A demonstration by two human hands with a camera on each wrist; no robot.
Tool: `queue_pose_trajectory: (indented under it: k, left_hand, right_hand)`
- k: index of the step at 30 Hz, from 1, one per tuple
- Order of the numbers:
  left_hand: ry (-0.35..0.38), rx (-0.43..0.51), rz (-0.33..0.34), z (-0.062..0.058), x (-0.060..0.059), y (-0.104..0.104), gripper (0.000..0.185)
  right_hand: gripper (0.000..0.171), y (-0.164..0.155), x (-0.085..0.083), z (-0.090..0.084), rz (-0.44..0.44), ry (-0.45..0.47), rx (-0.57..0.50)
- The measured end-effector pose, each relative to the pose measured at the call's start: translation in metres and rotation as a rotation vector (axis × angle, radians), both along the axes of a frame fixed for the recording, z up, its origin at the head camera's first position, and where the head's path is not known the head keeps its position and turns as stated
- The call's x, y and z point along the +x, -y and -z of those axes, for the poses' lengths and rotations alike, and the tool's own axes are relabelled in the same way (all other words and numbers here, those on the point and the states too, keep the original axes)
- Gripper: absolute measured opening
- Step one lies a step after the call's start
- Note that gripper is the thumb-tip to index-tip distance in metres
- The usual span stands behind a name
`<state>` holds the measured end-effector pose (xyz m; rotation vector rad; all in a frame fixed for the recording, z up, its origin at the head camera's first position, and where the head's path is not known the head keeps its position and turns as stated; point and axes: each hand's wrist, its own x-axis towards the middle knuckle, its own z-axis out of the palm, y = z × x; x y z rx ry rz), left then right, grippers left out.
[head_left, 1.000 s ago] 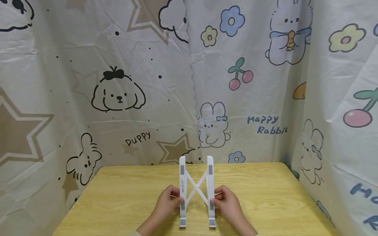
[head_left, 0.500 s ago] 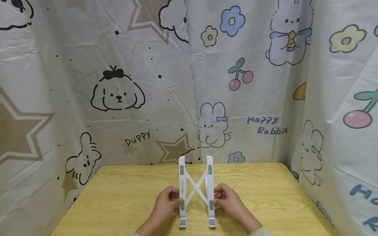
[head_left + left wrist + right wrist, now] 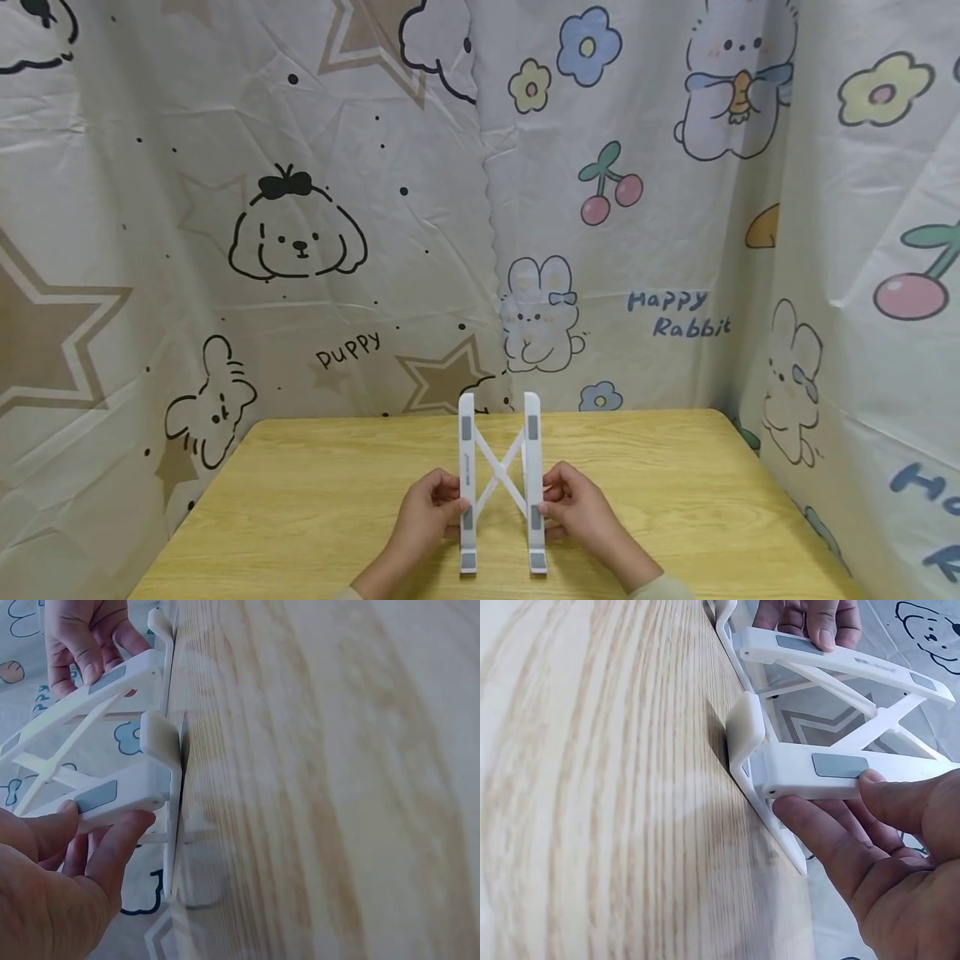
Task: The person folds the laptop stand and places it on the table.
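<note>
1. At 9 o'clock of the scene hangs the printed curtain (image 3: 225, 208), with a puppy drawing and brown stars on it; it goes around behind the table to the 3 o'clock side.
2. The wooden table (image 3: 300, 500) is in front of me, light yellow with a visible grain.
3. My left hand (image 3: 431, 512) is at the 9 o'clock side of the white folding stand (image 3: 501, 483). My thumb lies on top of the left rail and my fingers curl under it, so I am gripping this rail. In the left wrist view my thumb (image 3: 52, 829) is beside a grey pad (image 3: 96, 796) of the rail.
4. The white folding stand is at the near middle of the table, between my two hands. Its two rails point to 12 o'clock, and two thin bars cross between them like an X. The front lips rest on the table near me, at 6 o'clock, and the far ends are raised.
5. My right hand (image 3: 573, 512) is at the 3 o'clock side of the stand. It grips the right rail in the same way, thumb above and fingers (image 3: 817, 832) below.
</note>
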<state>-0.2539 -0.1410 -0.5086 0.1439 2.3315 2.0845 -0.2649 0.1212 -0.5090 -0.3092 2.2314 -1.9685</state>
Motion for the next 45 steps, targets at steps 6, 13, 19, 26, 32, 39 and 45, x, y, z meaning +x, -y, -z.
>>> queue_pose_trajectory:
  k: [6, 13, 19, 26, 32, 39, 45]
  left_hand:
    - [-0.003, -0.007, 0.001, 0.0, -0.001, -0.005, 0.019]
    - [-0.019, 0.009, 0.01, -0.002, 0.0, -0.011, 0.019]
    - [-0.012, 0.02, 0.01, 0.0, -0.002, -0.014, 0.018]
    - [-0.021, -0.001, -0.001, 0.002, -0.003, -0.019, 0.018]
    - [-0.03, -0.004, -0.002, 0.003, -0.003, -0.023, 0.017]
    - [-0.037, -0.011, -0.006, 0.003, -0.005, -0.027, 0.016]
    - [-0.04, -0.022, -0.011, 0.003, -0.006, -0.031, 0.017]
  right_hand:
    - [0.026, 0.003, 0.003, 0.0, 0.02, 0.005, 0.005]
    - [0.026, 0.006, 0.003, -0.001, 0.037, 0.009, 0.01]
    - [0.026, 0.009, 0.003, 0.0, 0.042, 0.01, 0.005]
    - [0.026, 0.012, 0.002, 0.001, 0.041, 0.002, -0.005]
    - [0.025, 0.014, 0.002, 0.001, 0.038, -0.005, 0.002]
    - [0.025, 0.016, 0.001, 0.004, 0.04, -0.019, 0.006]
    - [0.025, 0.019, 0.001, 0.004, 0.04, -0.03, 0.006]
